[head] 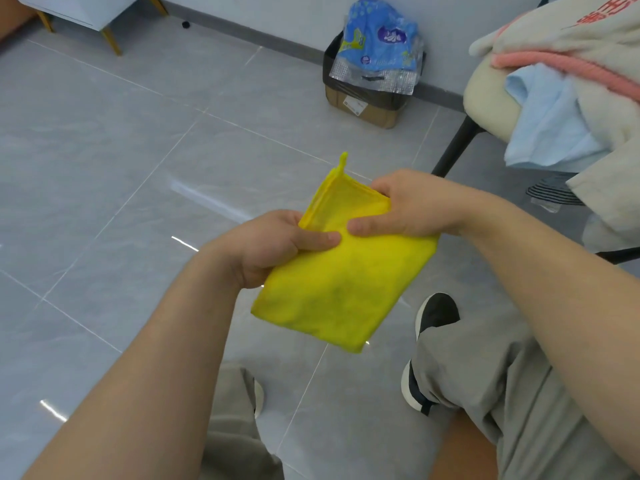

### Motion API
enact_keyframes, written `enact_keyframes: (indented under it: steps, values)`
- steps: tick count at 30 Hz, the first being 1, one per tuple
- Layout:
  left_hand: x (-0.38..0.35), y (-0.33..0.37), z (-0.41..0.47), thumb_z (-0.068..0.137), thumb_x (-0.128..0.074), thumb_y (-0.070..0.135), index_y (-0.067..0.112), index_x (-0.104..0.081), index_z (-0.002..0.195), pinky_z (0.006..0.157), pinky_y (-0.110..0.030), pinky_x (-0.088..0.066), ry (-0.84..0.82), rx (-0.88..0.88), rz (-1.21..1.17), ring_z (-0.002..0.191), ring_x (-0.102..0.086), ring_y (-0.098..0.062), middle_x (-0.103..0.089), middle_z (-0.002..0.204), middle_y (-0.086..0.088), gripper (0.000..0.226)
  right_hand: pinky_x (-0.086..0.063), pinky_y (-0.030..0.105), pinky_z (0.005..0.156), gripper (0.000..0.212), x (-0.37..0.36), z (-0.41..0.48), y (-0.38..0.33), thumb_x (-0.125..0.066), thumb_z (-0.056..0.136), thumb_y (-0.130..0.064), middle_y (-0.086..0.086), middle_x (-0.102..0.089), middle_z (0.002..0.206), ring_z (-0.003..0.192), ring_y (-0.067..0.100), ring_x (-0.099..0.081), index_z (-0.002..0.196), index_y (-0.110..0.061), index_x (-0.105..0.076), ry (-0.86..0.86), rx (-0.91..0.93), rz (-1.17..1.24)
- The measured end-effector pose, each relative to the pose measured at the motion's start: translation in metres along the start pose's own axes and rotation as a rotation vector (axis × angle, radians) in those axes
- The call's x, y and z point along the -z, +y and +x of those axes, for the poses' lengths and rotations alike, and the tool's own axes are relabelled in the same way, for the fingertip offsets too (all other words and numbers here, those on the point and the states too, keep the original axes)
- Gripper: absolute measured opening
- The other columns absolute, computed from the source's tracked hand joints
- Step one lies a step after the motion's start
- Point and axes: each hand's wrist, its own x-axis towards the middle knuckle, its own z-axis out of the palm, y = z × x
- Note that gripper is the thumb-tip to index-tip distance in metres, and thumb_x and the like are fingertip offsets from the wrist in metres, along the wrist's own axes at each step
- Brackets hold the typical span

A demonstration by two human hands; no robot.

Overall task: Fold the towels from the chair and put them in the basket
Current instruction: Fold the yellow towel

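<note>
A yellow towel (341, 282), folded into a small rectangle, hangs in the air in front of me above the floor. My left hand (273, 247) grips its left edge, thumb on top. My right hand (412, 204) pinches the upper right part, its thumb pressed on the cloth next to my left thumb. A small loop sticks up from the towel's top corner. On the chair (485, 98) at the right lie a light blue towel (550, 123), a pink towel (568, 65) and cream-coloured cloth (588, 26). No basket is in view.
A cardboard box (363, 105) lined with a black bag and stuffed with blue plastic packaging stands by the far wall. White furniture on gold legs (110, 39) is at the top left. Grey tiled floor lies below; my legs and shoes are at the bottom.
</note>
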Motion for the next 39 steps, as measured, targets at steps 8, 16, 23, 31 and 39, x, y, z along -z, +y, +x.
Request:
enact_keyframes:
  steps: [8,16,23,31,39]
  values:
    - [0.015,0.011,-0.010,0.084,-0.062,0.025,0.010,-0.062,0.126,0.071,-0.042,-0.061,0.145,-0.216,-0.303,0.097,-0.073,-0.030,-0.074,0.113,-0.012,0.044,-0.045,0.051,0.105,0.061,0.009,0.003,0.008,-0.067,0.086,-0.030,0.013,-0.060,0.138,0.123,0.032,-0.060,0.142,-0.013,-0.051,-0.087,-0.053,1.343]
    - [0.001,0.006,0.004,0.096,-0.061,0.022,0.009,-0.061,0.128,0.076,-0.039,-0.062,0.344,-0.238,-0.316,0.099,-0.073,-0.026,-0.073,0.115,-0.010,0.034,-0.056,0.043,0.086,0.047,-0.023,0.007,-0.018,-0.061,0.094,-0.044,0.010,-0.071,0.116,0.101,0.028,-0.069,0.124,-0.008,-0.060,0.183,-0.314,1.030]
    - [0.007,0.006,0.006,0.097,-0.059,0.016,0.008,-0.063,0.123,0.077,-0.039,-0.062,0.314,-0.170,-0.371,0.099,-0.073,-0.026,-0.072,0.117,-0.013,0.027,-0.059,0.030,0.060,0.055,-0.017,0.006,-0.012,-0.063,0.091,-0.052,0.008,-0.070,0.105,0.089,0.025,-0.070,0.124,-0.008,-0.058,0.203,-0.409,0.806]
    - [0.015,0.020,-0.020,0.080,-0.055,0.008,0.010,-0.064,0.117,0.070,-0.032,-0.061,0.116,-0.413,-0.447,0.089,-0.075,-0.022,-0.076,0.103,-0.008,0.038,-0.039,0.048,0.113,0.051,0.012,-0.004,0.001,-0.056,0.095,-0.016,0.014,-0.058,0.139,0.131,0.033,-0.054,0.144,-0.007,-0.046,-0.174,-0.096,1.216]
    - [0.021,0.022,-0.036,0.073,-0.062,0.000,0.017,-0.080,0.071,0.078,-0.037,-0.059,0.106,-0.677,-0.180,0.113,-0.067,-0.029,-0.072,0.119,-0.007,0.025,-0.058,0.035,0.088,0.024,0.021,-0.024,-0.001,-0.070,0.060,-0.014,0.008,-0.075,0.108,0.100,0.025,-0.072,0.082,-0.018,-0.082,-0.052,0.247,1.034]
